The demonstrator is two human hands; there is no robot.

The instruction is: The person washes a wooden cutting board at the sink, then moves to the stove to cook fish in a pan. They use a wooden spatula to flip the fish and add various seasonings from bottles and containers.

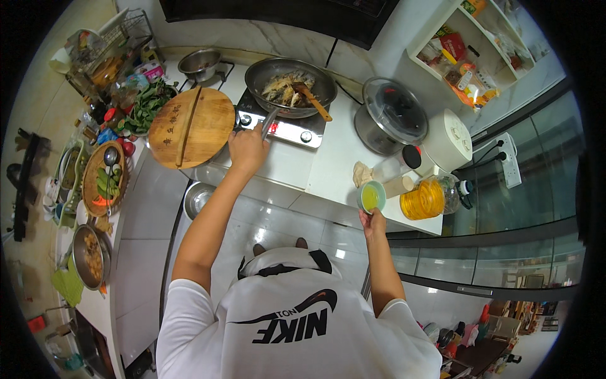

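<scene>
My left hand (249, 146) is closed around the handle (271, 122) of a wok (253, 78), which sits on a portable cooktop (312, 132) with lit red digits. Browned food (284, 87) lies in the wok, and a wooden spatula (312, 102) leans over its rim. At the right, my right hand (374, 221) holds a small pale green bowl (363, 196) with yellowish-green liquid by the counter's front edge. A round wooden lid (191, 128) lies left of my left hand.
A lidded pot (378, 130), a white appliance (447, 139) and an oil bottle (423, 198) stand at the right. A steel bowl (200, 65) is at the back left. Leafy greens (149, 106), a woven basket (87, 184) and a pan of food (78, 256) line the left side.
</scene>
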